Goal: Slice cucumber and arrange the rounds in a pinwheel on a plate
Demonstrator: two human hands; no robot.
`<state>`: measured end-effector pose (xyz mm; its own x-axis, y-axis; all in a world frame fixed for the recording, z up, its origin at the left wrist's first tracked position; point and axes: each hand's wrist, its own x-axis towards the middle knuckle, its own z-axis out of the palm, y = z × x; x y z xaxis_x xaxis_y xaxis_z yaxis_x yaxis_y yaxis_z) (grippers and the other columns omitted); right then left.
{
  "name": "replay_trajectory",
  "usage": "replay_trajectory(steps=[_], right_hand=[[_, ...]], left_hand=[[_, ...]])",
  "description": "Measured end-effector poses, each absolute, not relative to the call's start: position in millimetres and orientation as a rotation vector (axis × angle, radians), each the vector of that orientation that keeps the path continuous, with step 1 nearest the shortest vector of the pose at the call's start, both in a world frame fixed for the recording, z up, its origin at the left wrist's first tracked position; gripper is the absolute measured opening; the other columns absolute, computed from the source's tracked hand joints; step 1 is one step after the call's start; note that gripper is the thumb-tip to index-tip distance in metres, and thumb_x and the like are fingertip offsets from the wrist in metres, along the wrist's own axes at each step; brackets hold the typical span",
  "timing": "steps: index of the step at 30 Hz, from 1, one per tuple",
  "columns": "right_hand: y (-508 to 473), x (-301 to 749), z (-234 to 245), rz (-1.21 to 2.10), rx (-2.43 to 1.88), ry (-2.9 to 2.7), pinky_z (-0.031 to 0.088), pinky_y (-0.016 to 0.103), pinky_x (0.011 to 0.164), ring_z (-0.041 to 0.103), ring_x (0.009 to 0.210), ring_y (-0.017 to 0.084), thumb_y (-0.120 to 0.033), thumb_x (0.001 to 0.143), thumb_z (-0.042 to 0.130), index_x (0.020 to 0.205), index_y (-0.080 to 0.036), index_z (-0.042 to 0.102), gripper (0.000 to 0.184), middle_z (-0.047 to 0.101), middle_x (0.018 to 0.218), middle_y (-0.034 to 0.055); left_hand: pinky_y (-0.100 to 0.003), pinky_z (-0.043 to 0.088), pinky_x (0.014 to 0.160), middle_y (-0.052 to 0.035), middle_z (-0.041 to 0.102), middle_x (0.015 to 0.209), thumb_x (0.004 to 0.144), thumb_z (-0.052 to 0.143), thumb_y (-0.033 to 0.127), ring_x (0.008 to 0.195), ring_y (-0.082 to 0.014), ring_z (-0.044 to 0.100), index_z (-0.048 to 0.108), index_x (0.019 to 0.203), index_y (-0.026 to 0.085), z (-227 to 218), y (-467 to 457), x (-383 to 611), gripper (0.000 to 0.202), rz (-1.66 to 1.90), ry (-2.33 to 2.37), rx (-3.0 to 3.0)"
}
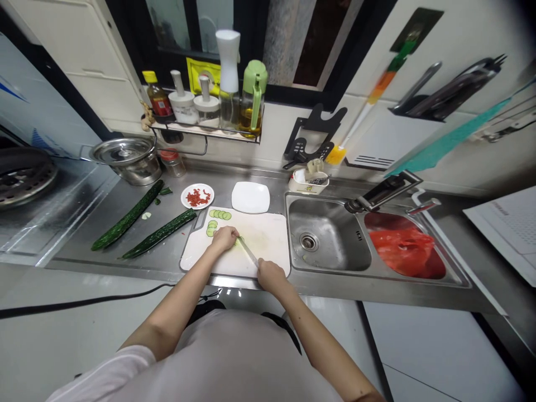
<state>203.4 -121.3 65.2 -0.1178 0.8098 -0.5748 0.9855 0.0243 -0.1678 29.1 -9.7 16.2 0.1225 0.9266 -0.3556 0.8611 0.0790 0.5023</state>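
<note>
A white cutting board [268,237] lies on the steel counter in front of me. My left hand [224,238] is curled down on a short piece of cucumber, mostly hidden under the fingers. My right hand [270,274] is closed round the handle of a knife [248,252], whose blade points up-left and meets the cucumber piece by my left fingers. Several cucumber slices [219,215] lie at the board's far left corner.
Two whole cucumbers [128,222] lie left of the board. A small plate of red bits [197,196] and an empty white dish [250,197] sit behind it. A sink [326,240] and a red basin [404,251] are to the right. A pot [125,156] stands back left.
</note>
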Motion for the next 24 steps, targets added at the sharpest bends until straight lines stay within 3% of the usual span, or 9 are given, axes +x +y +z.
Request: replay_trajectory(steps=[12, 18, 24], right_hand=[[-131.6, 209.6, 71.3, -0.760, 1.821, 1.977, 0.045, 0.033, 0.076, 0.065, 0.098, 0.026, -0.012, 0.089, 0.040, 0.111, -0.014, 0.054, 0.027, 0.068, 0.102, 0.0170], [-141.4, 224.4, 77.8, -0.767, 1.828, 1.975, 0.041, 0.030, 0.072, 0.065, 0.095, 0.025, -0.016, 0.092, 0.035, 0.107, -0.015, 0.056, 0.026, 0.069, 0.101, 0.0153], [-141.8, 240.4, 70.3, -0.792, 1.918, 1.996, 0.036, 0.027, 0.070, 0.064, 0.095, 0.022, -0.026, 0.096, 0.036, 0.105, -0.017, 0.057, 0.025, 0.069, 0.102, 0.0129]], left_hand=[[-0.031, 0.042, 0.089, -0.0024, 0.073, 0.103, 0.076, 0.055, 0.017, 0.100, -0.0204, 0.062, 0.071, 0.093, 0.024, 17.3, -10.0, 27.6, 0.024, 0.107, 1.748, 1.775], [-0.030, 0.043, 0.082, -0.0029, 0.072, 0.091, 0.075, 0.062, 0.029, 0.090, -0.0204, 0.063, 0.068, 0.084, 0.022, 24.5, -14.6, 31.0, 0.013, 0.124, 1.776, 1.758], [-0.026, 0.041, 0.071, -0.0011, 0.071, 0.087, 0.075, 0.062, 0.030, 0.081, -0.0172, 0.063, 0.066, 0.081, 0.022, 26.8, -22.1, 23.1, 0.011, 0.250, 1.816, 1.681]])
